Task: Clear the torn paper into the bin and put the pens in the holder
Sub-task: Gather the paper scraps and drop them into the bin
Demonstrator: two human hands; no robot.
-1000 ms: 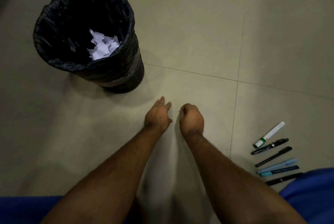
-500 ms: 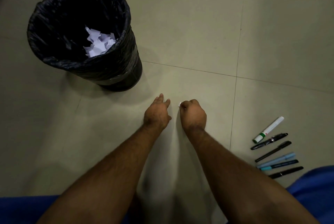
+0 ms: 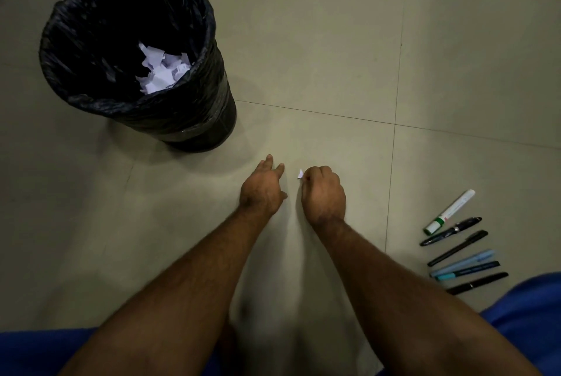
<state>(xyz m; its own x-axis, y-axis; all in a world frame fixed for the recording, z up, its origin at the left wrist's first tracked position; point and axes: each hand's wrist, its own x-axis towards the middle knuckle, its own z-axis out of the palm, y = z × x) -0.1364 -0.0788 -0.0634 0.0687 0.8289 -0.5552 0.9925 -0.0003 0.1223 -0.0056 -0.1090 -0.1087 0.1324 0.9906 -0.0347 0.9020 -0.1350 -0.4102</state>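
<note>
A black-lined bin [image 3: 209,93] stands on the floor at the upper left, with torn white paper [image 3: 161,70] piled inside. My right hand [image 3: 323,193] is low over the floor in the middle, its fingertips pinched on a small white paper scrap [image 3: 300,174]. Just to its left, my left hand [image 3: 262,190] rests close to the floor with fingers apart and nothing in it. Several pens [image 3: 461,249] lie in a row on the floor at the right, the top one a white marker [image 3: 450,211] with a green band. No pen holder is in view.
The floor is pale tile with grout lines [image 3: 391,181] crossing near the hands. Blue cloth of my clothing [image 3: 528,321] shows at the bottom right and bottom left.
Both hands have stayed nearly in place. A white scrap now shows clearly at my right fingertips, where only a sliver was visible before. The view shifted slightly.
</note>
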